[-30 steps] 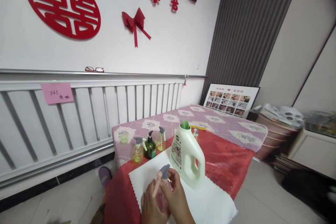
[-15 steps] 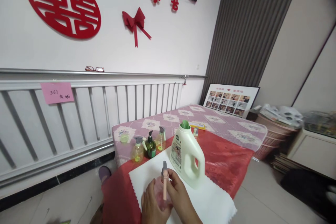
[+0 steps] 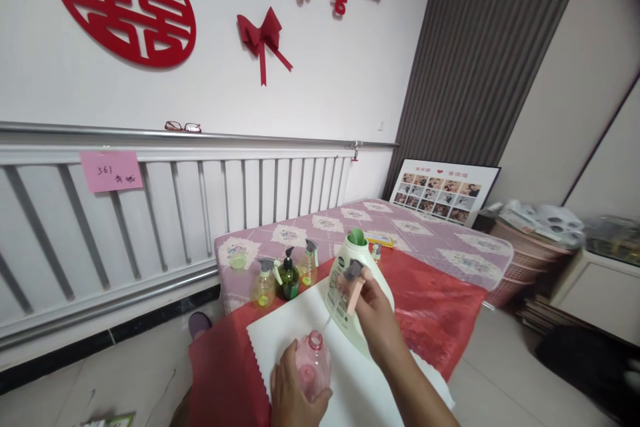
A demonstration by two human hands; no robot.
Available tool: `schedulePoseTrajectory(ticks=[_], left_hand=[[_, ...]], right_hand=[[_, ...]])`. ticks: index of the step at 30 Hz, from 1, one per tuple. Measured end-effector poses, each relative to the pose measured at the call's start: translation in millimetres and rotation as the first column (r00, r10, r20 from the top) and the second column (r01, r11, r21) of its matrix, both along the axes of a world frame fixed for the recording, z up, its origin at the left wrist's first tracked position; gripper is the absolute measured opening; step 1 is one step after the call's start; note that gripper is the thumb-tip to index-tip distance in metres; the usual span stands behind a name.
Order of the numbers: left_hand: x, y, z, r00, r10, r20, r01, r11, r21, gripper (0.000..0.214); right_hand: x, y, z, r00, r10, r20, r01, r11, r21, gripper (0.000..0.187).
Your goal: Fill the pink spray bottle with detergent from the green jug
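Note:
My left hand [image 3: 291, 392] is wrapped round a small pink spray bottle [image 3: 313, 361] that stands with its neck uncovered on a white cloth [image 3: 280, 337]. My right hand [image 3: 376, 317] is raised above and to the right of the bottle, pinching the grey and pink spray head [image 3: 351, 281] with its thin tube hanging down. Right behind that hand stands a large pale green detergent jug [image 3: 345, 280] with a green spout.
At the far edge of the red tablecloth [image 3: 430, 313] stand two yellow spray bottles [image 3: 263, 283] and a dark green pump bottle [image 3: 288, 277]. A bed with a pink patterned cover [image 3: 440, 247] lies behind, a white railing [image 3: 200, 193] to the left, baskets [image 3: 525, 253] to the right.
My right hand has lifted the spray head off the pink bottle and carried it up and to the right. The left hand keeps hold of the bottle.

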State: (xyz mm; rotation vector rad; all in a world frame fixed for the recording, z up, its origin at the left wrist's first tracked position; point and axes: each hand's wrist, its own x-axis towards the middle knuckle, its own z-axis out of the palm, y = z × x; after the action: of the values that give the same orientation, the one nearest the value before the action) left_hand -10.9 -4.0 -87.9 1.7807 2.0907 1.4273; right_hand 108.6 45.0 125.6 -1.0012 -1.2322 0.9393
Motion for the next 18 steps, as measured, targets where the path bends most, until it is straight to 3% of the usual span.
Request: schedulePoseTrajectory(ticks=[5,8,10,14,18], left_hand=[[1.2,-1.1,2.9,1.000,-0.013,0.023,0.014,0.997,-0.072,0.086],[2.9,-0.5,0.0,1.000,-0.017,0.011,0.018,0.998,-0.060,0.087],[4.2,-0.2,-1.9,1.000,-0.010,0.013,0.010,0.999,-0.052,0.087],[6.1,-0.1,-2.5,0.999,-0.006,0.039,0.008,0.998,-0.054,0.089],[6.8,0.3,-2.5,0.992,0.001,0.127,0.006,0.998,-0.060,0.088]], right_hand=[[1.5,22.3,30.4,0.992,-0.008,0.129,-0.008,0.992,0.128,0.025],[-11.6,35.0,31.6,0.938,0.073,0.340,-0.136,0.977,0.166,0.022],[-25.3,42.4,23.7,0.849,0.149,0.507,-0.254,0.956,0.145,0.019],[-51.9,59.2,-6.8,0.583,0.278,0.763,-0.455,0.890,0.023,0.022],[-63.4,82.0,-41.7,0.322,0.339,0.884,-0.509,0.849,-0.140,0.018]])
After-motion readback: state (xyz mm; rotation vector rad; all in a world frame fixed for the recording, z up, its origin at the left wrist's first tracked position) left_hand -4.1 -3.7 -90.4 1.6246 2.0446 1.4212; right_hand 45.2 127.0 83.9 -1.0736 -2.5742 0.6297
